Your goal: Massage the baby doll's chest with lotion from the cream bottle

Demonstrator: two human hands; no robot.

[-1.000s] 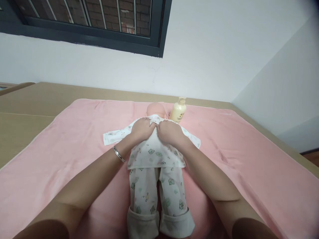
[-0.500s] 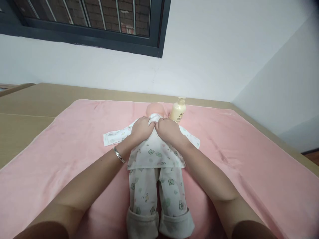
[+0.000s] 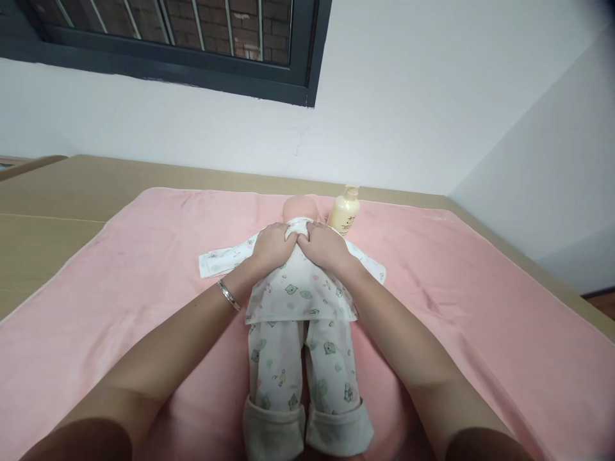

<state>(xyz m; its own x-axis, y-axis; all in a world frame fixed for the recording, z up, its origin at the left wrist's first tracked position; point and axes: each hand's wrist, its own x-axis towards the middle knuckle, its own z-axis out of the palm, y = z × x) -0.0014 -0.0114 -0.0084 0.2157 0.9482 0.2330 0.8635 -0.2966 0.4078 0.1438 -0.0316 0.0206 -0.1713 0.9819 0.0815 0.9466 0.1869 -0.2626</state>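
A baby doll (image 3: 300, 291) lies stretched out with its bald head (image 3: 300, 208) at the far end; its face is not visible. It wears a white shirt printed with small green figures and matching trousers (image 3: 276, 368) with rolled cuffs. Just below the shirt's collar, my left hand (image 3: 275, 244) rests on the upper left of the body, palm down. My right hand (image 3: 323, 244) lies across from it on the right side, fingers laid over the shoulder. The two thumbs nearly meet at the middle. Both hands look open, though some fingertips are hidden.
A pale yellow pump bottle (image 3: 344, 211) stands beside the doll's head on the right. Under everything is a pink blanket (image 3: 432, 307) on a wooden surface (image 3: 52, 192). A white wall and a dark-framed window (image 3: 307, 83) rise behind.
My right hand has shifted slightly, its fingers now flatter and its thumb more apart from them. My left hand stays nearly in place. The doll and bottle lie as before.
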